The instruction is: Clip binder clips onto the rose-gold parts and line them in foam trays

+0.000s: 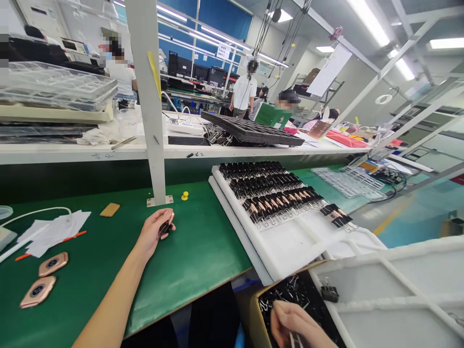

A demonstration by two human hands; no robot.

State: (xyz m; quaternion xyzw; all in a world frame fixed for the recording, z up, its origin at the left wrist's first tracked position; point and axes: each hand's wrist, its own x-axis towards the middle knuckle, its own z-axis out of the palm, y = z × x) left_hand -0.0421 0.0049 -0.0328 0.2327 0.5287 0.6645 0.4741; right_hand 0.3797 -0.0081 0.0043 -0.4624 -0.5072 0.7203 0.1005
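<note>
My left hand (155, 232) is closed over the green mat, fingers wrapped round what looks like a small watch case (166, 229), dark on the visible side and mostly hidden. Low in the view, my right hand (299, 321) is closed above a cardboard box of black binder clips (286, 292). Silver wire handles of a binder clip (296, 340) poke out beneath its fingers. Two rose-gold watch cases (37, 291) with round dark sensors lie at the left of the mat. Rows of clipped watch cases (279, 200) fill the far part of a white foam tray (286, 246).
One loose binder clip (329, 291) sits on another white foam tray (402, 275) at right. A white post (143, 72) rises behind my left hand, near a yellow pushpin (184, 195). Papers (54, 234) lie left. A shelf (123, 153) bears a black tray (250, 128). People are beyond.
</note>
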